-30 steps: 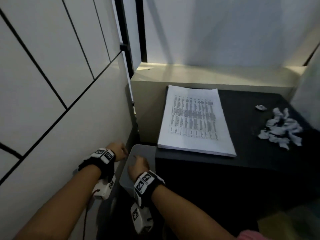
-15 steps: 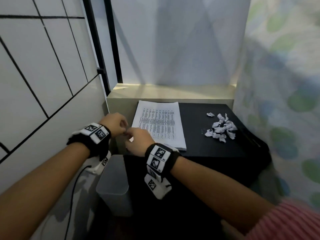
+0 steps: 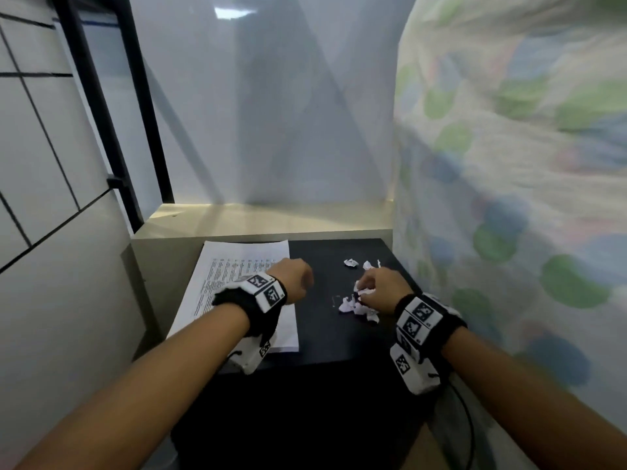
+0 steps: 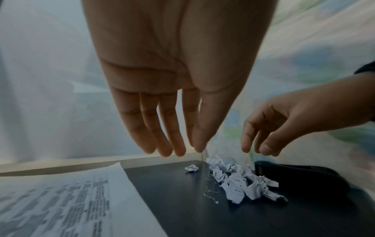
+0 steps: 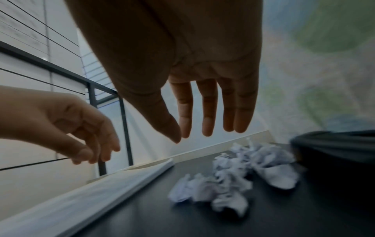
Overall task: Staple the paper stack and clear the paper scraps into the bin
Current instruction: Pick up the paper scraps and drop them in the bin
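A white printed paper stack lies on the left of the black table. A heap of crumpled paper scraps lies to its right, with one small scrap apart behind. My left hand hovers over the stack's right edge, empty, fingers straight and pointing down. My right hand is just above the scraps, fingers relaxed and spread, nothing held. A black stapler lies right of the scraps. The bin is out of view.
A flowered curtain hangs close along the table's right side. A cream ledge runs behind the table, and a tiled wall with a black frame stands to the left. A few thin threads lie near the scraps.
Both hands came up from the grey bin at the lower left and moved right over the table. The right hand now hangs over the scraps, the left by the stack's edge.
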`<state>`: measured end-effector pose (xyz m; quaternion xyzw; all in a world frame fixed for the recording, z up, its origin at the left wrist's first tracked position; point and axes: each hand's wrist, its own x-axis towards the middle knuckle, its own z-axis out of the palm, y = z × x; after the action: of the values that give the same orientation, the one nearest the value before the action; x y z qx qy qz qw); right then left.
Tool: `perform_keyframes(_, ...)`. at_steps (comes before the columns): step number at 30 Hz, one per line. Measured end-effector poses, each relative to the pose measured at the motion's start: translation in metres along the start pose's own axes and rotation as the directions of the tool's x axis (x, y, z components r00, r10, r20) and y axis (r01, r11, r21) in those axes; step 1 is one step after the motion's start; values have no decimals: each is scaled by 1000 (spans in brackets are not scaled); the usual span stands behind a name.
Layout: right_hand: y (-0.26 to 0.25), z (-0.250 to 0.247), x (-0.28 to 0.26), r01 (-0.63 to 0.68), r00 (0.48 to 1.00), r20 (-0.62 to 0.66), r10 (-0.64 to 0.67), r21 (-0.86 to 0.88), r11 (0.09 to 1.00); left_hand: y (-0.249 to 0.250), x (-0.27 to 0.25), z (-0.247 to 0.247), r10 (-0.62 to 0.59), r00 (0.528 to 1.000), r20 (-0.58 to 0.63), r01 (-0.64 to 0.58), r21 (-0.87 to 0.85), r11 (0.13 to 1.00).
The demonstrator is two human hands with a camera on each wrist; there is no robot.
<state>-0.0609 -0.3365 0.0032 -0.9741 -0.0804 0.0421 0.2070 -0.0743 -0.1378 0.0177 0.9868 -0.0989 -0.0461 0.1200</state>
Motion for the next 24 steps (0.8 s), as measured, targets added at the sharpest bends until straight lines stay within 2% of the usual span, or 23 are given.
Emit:
perform_keyframes(4, 22, -8, 21, -31, 999, 27, 33, -75, 997, 9, 38, 11, 1, 998, 67, -2, 19, 1000)
perform_keyframes(11, 20, 6, 52, 105, 972, 230, -52, -226, 968, 15, 76, 43, -41, 977, 207, 28, 66, 997)
perform_keyframes(15, 16, 13, 62, 141, 952, 306, -28, -354, 925, 18, 87, 51, 11, 962, 273, -25, 49, 998)
perform_keyframes(20, 16, 7, 70, 179, 922, 383, -52, -303, 936, 18, 102, 53, 37, 956, 292, -35, -14, 999)
perform_keyframes(24, 23, -3, 72, 157, 917, 395, -55, -231, 960, 19, 115, 59, 50, 964, 263, -24, -99, 995)
